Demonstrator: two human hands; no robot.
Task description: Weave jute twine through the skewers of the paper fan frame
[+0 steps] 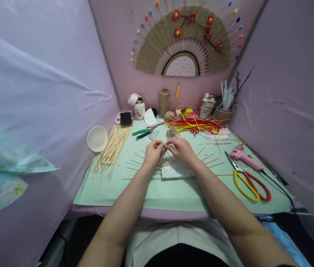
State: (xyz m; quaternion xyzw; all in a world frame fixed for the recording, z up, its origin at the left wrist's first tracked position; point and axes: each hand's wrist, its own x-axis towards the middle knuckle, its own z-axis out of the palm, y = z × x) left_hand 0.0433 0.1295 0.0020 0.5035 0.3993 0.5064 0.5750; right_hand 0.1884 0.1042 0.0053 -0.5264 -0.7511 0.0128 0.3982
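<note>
A fan frame of thin wooden sticks [214, 160] lies on the pale green table cover [173, 196], its sticks spreading out from a floral fabric base [177, 171]. Over its upper middle my left hand [153, 151] is closed in a pinch. Close to it, nearly touching, my right hand [181, 148] pinches with thumb and forefinger. Brown twine [162, 152] runs among the sticks below my fingers, and both hands appear to grip it. The exact hold is too small to see clearly. Just behind my hands sits a ball of twine [171, 132].
Loose sticks [112, 150] and a white dish [97, 138] lie left. Green-handled pliers [143, 132] and red-orange pipe cleaners [198, 125] are behind. Large scissors [247, 181] and a pink glue gun [247, 157] lie right. A decorated fan [157, 48] hangs on the back wall.
</note>
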